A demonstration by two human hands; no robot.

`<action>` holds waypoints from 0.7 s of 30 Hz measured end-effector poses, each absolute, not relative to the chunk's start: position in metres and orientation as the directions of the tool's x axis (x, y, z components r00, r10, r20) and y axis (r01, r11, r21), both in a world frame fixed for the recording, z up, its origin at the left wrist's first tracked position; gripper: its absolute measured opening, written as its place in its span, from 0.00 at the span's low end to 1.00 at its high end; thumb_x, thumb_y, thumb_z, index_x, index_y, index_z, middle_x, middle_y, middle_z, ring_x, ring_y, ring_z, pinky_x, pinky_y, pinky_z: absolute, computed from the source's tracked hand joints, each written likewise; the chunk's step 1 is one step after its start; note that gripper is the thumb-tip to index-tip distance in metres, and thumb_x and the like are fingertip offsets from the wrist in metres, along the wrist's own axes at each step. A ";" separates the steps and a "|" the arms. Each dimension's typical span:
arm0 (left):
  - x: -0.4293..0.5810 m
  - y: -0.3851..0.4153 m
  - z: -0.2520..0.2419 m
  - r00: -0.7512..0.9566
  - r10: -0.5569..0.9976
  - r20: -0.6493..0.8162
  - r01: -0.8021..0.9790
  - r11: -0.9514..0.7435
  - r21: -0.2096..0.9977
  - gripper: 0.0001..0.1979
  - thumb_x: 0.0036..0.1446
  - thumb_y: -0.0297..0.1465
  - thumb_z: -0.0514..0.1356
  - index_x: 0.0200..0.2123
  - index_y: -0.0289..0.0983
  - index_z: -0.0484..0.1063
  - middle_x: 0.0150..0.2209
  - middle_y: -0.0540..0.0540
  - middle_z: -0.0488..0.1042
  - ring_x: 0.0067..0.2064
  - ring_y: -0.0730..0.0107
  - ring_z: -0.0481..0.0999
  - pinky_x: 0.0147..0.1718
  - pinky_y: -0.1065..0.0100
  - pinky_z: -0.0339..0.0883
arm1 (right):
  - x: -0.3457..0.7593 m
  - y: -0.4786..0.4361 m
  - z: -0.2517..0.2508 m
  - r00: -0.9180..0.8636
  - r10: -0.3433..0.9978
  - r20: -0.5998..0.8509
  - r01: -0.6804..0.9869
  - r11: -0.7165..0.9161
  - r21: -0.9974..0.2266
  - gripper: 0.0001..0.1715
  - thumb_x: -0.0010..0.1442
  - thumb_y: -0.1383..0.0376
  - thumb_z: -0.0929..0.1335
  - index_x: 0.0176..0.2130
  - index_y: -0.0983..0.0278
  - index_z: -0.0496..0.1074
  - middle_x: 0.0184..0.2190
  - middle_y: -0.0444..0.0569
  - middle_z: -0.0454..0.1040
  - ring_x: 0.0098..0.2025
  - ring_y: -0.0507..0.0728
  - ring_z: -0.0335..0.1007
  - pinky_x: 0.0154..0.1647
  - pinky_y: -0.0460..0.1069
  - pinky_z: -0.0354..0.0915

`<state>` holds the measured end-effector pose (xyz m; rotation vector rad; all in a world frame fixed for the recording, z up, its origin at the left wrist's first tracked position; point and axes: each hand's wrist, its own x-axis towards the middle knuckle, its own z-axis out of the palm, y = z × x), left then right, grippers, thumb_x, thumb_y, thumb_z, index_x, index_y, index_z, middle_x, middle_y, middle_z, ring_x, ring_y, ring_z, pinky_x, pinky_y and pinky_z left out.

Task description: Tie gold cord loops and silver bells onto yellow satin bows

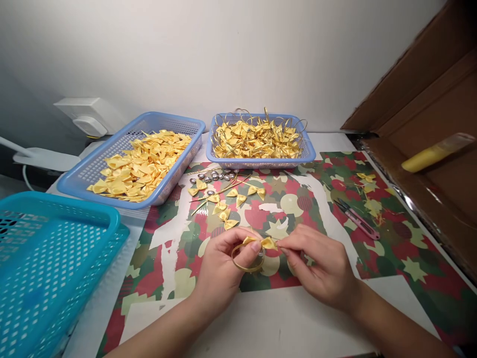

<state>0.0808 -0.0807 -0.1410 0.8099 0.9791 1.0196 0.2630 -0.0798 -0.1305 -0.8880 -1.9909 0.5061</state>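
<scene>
Between the thumb and fingers of my left hand (227, 258) is a yellow satin bow (269, 242). A loop of gold cord (235, 258) hangs from the bow below my thumb. My right hand (320, 258) is closed in a pinch at the bow's right side, where a thin end of the gold cord seems to run into the fingertips. Just beyond my hands lie several loose yellow bows (238, 197), some gold cord pieces (216, 193) and a cluster of small silver bells (215, 176).
A blue basket of yellow bows (149, 164) stands at the back left, and another blue basket (261, 161) holds bows with gold loops. A teal basket (63, 248) is at the left edge. Pink-handled snips (357, 220) lie right, near a cardboard box (421, 94).
</scene>
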 end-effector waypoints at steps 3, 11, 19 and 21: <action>0.082 -0.081 -0.145 0.226 0.920 -0.319 -0.336 0.381 0.861 0.08 0.51 0.34 0.67 0.24 0.37 0.75 0.30 0.49 0.72 0.29 0.75 0.66 0.28 0.74 0.59 | 0.262 -0.080 -0.131 -0.356 0.751 0.556 0.381 0.660 -0.648 0.14 0.59 0.79 0.62 0.38 0.65 0.71 0.24 0.45 0.71 0.25 0.50 0.62 0.26 0.45 0.62; 0.086 -0.079 -0.145 0.288 0.823 -0.489 -0.403 0.567 0.718 0.16 0.43 0.38 0.71 0.21 0.34 0.70 0.18 0.55 0.58 0.22 0.80 0.50 0.22 0.73 0.44 | 0.259 -0.081 -0.131 -0.329 0.780 0.532 0.406 0.626 -0.666 0.12 0.59 0.79 0.62 0.36 0.65 0.70 0.24 0.45 0.71 0.25 0.50 0.61 0.26 0.45 0.61; 0.088 -0.077 -0.145 0.354 0.808 -0.472 -0.430 0.588 0.685 0.20 0.45 0.37 0.69 0.18 0.35 0.62 0.17 0.56 0.54 0.21 0.80 0.47 0.22 0.71 0.42 | 0.260 -0.082 -0.134 -0.322 0.805 0.498 0.420 0.593 -0.687 0.11 0.59 0.79 0.63 0.35 0.65 0.69 0.23 0.44 0.68 0.25 0.49 0.59 0.25 0.44 0.59; 0.088 -0.077 -0.147 0.360 0.805 -0.472 -0.429 0.592 0.682 0.19 0.45 0.36 0.69 0.18 0.36 0.61 0.17 0.57 0.53 0.21 0.80 0.46 0.22 0.71 0.42 | 0.260 -0.082 -0.134 -0.323 0.805 0.499 0.422 0.594 -0.685 0.11 0.59 0.79 0.63 0.35 0.65 0.68 0.23 0.44 0.68 0.25 0.49 0.59 0.25 0.45 0.58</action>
